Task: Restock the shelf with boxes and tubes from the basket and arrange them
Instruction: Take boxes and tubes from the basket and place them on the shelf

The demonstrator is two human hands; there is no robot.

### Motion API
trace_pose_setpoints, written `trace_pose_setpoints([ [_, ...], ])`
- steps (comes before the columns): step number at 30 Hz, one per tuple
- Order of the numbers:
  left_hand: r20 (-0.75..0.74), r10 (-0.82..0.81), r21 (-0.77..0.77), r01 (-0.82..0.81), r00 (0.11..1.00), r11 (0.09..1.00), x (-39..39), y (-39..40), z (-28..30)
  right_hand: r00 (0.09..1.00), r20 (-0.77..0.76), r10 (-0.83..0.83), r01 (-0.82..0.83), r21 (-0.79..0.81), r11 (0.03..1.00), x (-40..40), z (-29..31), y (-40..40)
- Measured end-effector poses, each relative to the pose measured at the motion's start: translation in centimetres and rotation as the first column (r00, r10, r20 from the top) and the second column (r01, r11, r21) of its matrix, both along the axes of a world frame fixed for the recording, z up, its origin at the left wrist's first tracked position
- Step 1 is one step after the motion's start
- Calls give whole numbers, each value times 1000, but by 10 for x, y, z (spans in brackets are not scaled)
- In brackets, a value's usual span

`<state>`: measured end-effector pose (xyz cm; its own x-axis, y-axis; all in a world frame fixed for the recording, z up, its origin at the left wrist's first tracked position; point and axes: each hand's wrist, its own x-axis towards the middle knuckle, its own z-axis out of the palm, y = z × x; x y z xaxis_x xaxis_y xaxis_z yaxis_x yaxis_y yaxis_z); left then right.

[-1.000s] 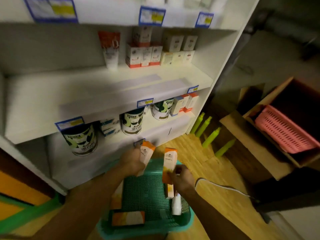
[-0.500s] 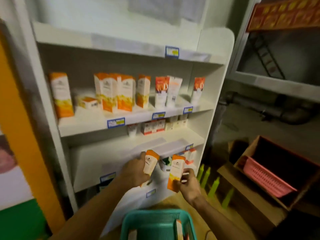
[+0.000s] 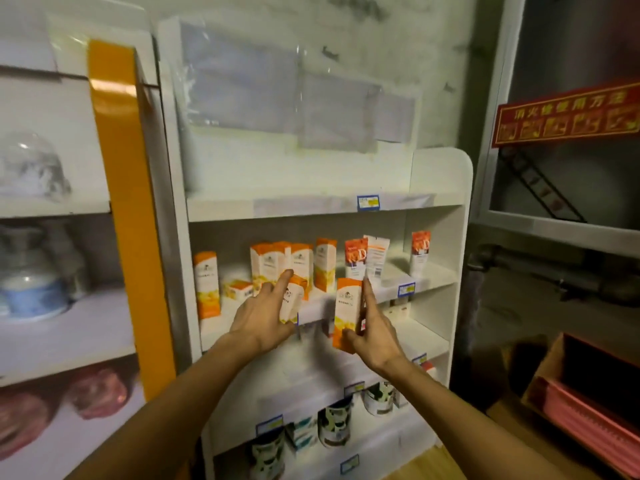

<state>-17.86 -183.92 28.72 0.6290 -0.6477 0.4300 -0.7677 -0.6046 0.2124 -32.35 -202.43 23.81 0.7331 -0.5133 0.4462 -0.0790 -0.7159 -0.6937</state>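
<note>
In the middle of the frame, our left hand [image 3: 262,317] grips 1 tall orange and white box [image 3: 292,299], and our right hand [image 3: 372,329] grips another box [image 3: 346,311] just like it. Both boxes are up at the front edge of the white shelf [image 3: 429,278], near more orange boxes [image 3: 277,263] and 3 tubes [image 3: 375,259].

White shelf unit [image 3: 440,216] centre, against wall. On its second board: lone carton [image 3: 206,284] far left, small flat box [image 3: 238,289] right of it, cluster of upright cartons [image 3: 277,263] mid, tubes [image 3: 375,259] right, single tube [image 3: 420,252] far right. Left hand [image 3: 261,317] with carton [image 3: 290,303] before cluster; right hand [image 3: 374,329] with carton [image 3: 347,313] before tubes, at board edge. Tins [image 3: 334,424] on low boards. Neighbouring shelf [image 3: 62,334] left. Cardboard box [image 3: 554,379] lower right.
</note>
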Motion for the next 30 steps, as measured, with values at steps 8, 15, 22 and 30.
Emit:
trace_pose_setpoints([
  [8, -1, 123, -63, -122, 992, 990, 39, 6, 26, 993, 48, 108, -105, -46, 993, 59, 47, 20],
  [15, -13, 187, -159, -186, 982, 970, 53, -25, 5, 989, 62, 136, -136, -3, 991, 113, 28, 18],
  [22, -44, 225, -172, -229, 973, 958, 86, -41, 0, 991, 70, 113, -118, 69, 991, 150, 28, 2],
  [30, -29, 218, -180, -220, 976, 959, 106, -38, -4, 989, 144, 18, -50, 219, 974, 174, 5, 9],
])
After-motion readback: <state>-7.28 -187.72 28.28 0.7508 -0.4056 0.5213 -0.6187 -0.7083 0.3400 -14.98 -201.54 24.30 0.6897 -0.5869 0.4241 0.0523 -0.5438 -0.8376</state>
